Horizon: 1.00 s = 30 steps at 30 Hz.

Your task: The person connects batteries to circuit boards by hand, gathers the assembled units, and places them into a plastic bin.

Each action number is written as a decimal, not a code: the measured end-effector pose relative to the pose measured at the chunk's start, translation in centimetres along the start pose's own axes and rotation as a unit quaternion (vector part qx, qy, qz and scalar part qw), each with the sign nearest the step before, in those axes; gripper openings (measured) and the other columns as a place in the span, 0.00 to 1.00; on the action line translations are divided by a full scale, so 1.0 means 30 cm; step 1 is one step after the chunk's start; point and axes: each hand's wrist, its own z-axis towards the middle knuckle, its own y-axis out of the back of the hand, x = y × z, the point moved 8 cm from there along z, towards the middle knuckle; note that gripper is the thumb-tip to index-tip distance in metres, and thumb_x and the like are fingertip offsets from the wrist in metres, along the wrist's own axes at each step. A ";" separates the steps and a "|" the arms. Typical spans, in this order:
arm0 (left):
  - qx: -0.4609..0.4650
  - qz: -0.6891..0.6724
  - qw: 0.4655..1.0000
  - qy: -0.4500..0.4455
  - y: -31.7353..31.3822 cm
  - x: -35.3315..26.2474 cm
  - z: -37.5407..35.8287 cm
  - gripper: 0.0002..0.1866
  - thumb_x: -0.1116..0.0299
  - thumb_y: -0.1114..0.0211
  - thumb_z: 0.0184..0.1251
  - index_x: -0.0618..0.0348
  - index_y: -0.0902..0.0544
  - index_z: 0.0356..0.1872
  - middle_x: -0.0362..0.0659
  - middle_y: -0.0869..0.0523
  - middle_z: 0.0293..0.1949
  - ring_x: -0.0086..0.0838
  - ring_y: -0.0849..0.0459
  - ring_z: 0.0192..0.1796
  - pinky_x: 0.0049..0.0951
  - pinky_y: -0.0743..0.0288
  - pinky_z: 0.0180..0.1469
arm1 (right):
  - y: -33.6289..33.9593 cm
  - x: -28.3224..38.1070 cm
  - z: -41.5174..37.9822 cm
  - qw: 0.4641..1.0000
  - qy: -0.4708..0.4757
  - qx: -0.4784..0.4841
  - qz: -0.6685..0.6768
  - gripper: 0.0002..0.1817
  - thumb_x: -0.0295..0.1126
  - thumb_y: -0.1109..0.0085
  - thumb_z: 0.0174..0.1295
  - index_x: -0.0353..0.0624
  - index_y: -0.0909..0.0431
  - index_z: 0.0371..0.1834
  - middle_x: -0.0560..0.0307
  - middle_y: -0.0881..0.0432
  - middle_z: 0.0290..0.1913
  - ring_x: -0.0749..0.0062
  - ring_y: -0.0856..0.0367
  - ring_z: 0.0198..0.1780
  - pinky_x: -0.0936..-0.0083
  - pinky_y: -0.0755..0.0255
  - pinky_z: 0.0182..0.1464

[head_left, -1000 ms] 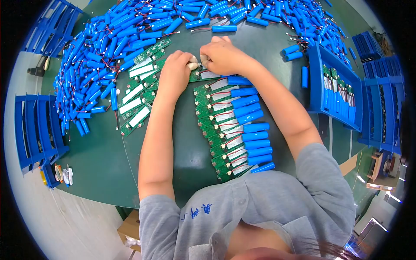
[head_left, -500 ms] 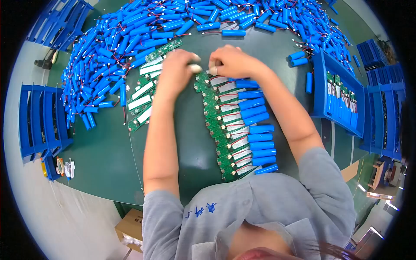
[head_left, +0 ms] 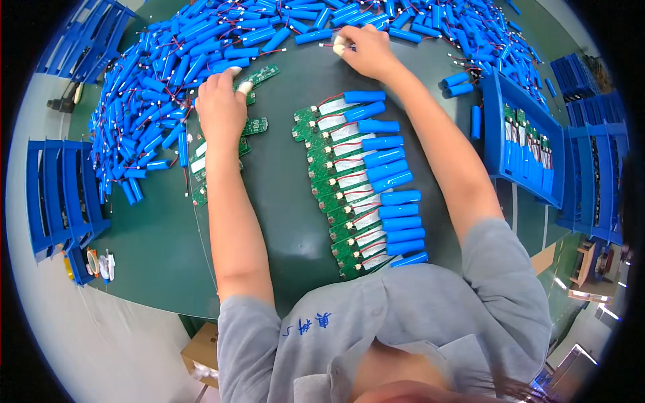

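Note:
My left hand (head_left: 224,101) is over the green circuit boards (head_left: 255,126) at the left, thumb and index finger apart beside the uppermost board. Pale covers show on its fingertips. At the near edge of the cell pile, my right hand (head_left: 363,50) has its fingers closed on a blue cell, which is mostly hidden; a short lead sticks out by the thumb. Between my arms lies a column of green boards (head_left: 321,168) overlapping one another, with white strips, red wires and blue cylindrical cells (head_left: 383,143) on their right side.
A large pile of blue cells (head_left: 201,47) spreads across the far side and left of the green table (head_left: 158,248). On the right, a blue bin (head_left: 494,127) holds assembled boards and cells. Blue racks (head_left: 64,195) flank the table, and a cardboard box (head_left: 201,352) is below left.
Both hands have left the top of the board column. My left hand has moved left to the loose boards; my right hand has moved away from me to the pile and closed on a cell.

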 end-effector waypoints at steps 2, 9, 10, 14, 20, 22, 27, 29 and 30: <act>0.009 0.011 1.000 0.018 -0.005 0.018 -0.008 0.14 0.70 0.33 0.59 0.56 0.15 0.47 0.47 0.15 0.38 0.45 0.19 0.42 0.42 0.26 0.47 | 0.029 -0.027 -0.033 1.000 -0.006 -0.007 0.028 0.09 0.41 0.37 0.55 0.54 0.19 0.36 0.64 0.18 0.34 0.63 0.25 0.46 0.61 0.37 0.51; 0.043 -0.087 0.995 0.016 -0.023 0.009 0.007 0.18 0.75 0.37 0.59 0.56 0.17 0.52 0.48 0.15 0.39 0.40 0.17 0.39 0.38 0.25 0.43 | 0.059 -0.009 -0.086 0.998 0.006 -0.014 0.064 0.10 0.41 0.35 0.57 0.52 0.18 0.39 0.63 0.18 0.33 0.66 0.25 0.45 0.65 0.33 0.50; 0.022 -0.115 0.993 0.017 0.009 -0.021 0.024 0.18 0.76 0.38 0.60 0.56 0.17 0.53 0.47 0.14 0.38 0.38 0.17 0.38 0.37 0.25 0.42 | 0.061 -0.004 -0.085 0.996 -0.002 -0.002 0.085 0.10 0.41 0.35 0.57 0.51 0.18 0.38 0.63 0.18 0.33 0.66 0.25 0.44 0.66 0.33 0.49; 0.239 -0.337 0.909 0.061 -0.172 -0.190 -0.022 0.18 0.76 0.42 0.64 0.56 0.19 0.55 0.43 0.17 0.37 0.33 0.19 0.40 0.31 0.26 0.46 | 0.068 0.024 -0.078 0.993 -0.002 0.048 0.111 0.10 0.40 0.35 0.58 0.50 0.18 0.38 0.63 0.19 0.33 0.68 0.25 0.44 0.67 0.32 0.49; 0.253 -0.257 0.932 0.019 -0.207 -0.212 -0.019 0.16 0.72 0.41 0.65 0.56 0.18 0.54 0.47 0.21 0.45 0.40 0.23 0.49 0.32 0.30 0.52 | 0.044 0.068 -0.087 0.989 0.027 0.102 0.104 0.10 0.38 0.36 0.59 0.48 0.18 0.40 0.61 0.20 0.33 0.68 0.26 0.44 0.69 0.31 0.48; 0.248 -0.214 0.945 -0.001 -0.197 -0.225 -0.016 0.15 0.71 0.40 0.66 0.57 0.17 0.52 0.47 0.21 0.46 0.40 0.24 0.49 0.34 0.31 0.53 | 0.019 0.074 -0.088 0.984 0.024 0.119 0.133 0.10 0.39 0.37 0.58 0.49 0.18 0.40 0.61 0.19 0.33 0.66 0.26 0.45 0.67 0.34 0.51; 0.126 -0.284 0.951 0.010 -0.208 -0.202 -0.013 0.11 0.66 0.36 0.63 0.58 0.17 0.44 0.44 0.21 0.43 0.41 0.26 0.49 0.38 0.31 0.52 | -0.020 0.103 -0.088 0.974 0.030 0.159 0.158 0.10 0.37 0.40 0.55 0.53 0.18 0.40 0.62 0.17 0.34 0.62 0.26 0.47 0.62 0.40 0.58; 0.158 -0.281 0.946 0.035 -0.198 -0.214 -0.007 0.11 0.66 0.35 0.62 0.60 0.17 0.42 0.45 0.20 0.44 0.40 0.26 0.50 0.37 0.32 0.53 | -0.016 0.127 -0.090 0.974 0.036 0.159 0.159 0.09 0.36 0.41 0.55 0.52 0.17 0.39 0.61 0.16 0.34 0.62 0.26 0.47 0.61 0.40 0.58; 0.175 -0.280 0.943 0.048 -0.194 -0.220 -0.009 0.11 0.65 0.35 0.62 0.60 0.17 0.41 0.45 0.20 0.44 0.40 0.26 0.50 0.36 0.32 0.54 | -0.017 0.141 -0.095 0.973 0.038 0.160 0.160 0.09 0.35 0.41 0.54 0.52 0.17 0.38 0.61 0.16 0.34 0.62 0.26 0.47 0.61 0.40 0.58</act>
